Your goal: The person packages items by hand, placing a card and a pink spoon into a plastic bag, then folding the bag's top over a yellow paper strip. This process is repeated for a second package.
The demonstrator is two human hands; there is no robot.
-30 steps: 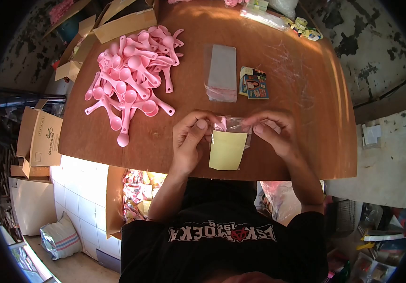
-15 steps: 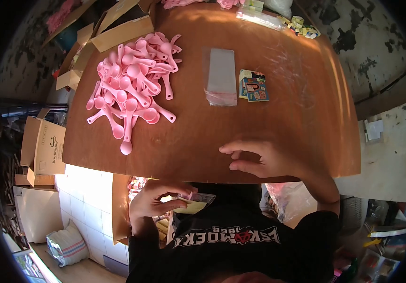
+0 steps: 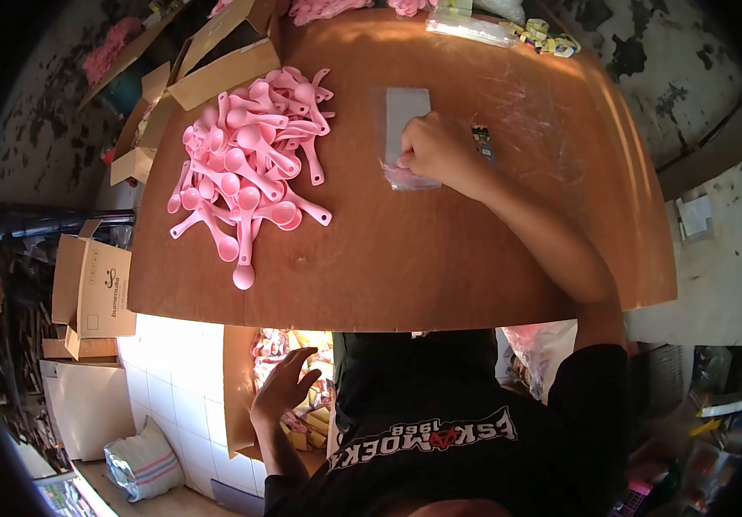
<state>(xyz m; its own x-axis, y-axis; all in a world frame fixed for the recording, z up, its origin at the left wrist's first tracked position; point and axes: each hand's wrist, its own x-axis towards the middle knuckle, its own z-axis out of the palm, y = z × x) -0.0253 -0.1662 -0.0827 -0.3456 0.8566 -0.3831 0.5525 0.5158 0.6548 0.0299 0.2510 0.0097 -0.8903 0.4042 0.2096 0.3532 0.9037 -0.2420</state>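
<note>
My right hand (image 3: 440,155) is on the stack of clear plastic bags (image 3: 407,108), its fingers pinched at the lower end of a bag. Partly hidden behind that hand lies a small pile of printed cards (image 3: 482,138). Low at the left, below the table edge, my left hand (image 3: 287,385) has its fingers apart and holds nothing. It is over an open box of small wrapped packets (image 3: 312,422). A heap of pink measuring spoons (image 3: 246,164) covers the left part of the brown table (image 3: 345,284).
Open cardboard boxes (image 3: 224,52) stand at the table's back left corner. Along the back edge are pink bundles (image 3: 328,9), a clear plastic pack (image 3: 471,30) and small yellow-white items (image 3: 546,39). Another carton (image 3: 99,284) and a white sack (image 3: 144,461) are at the left.
My right hand has moved forward from the near edge onto the plastic bags and closed. The small clear packet is gone from my left hand, which is now open and lower over the box.
</note>
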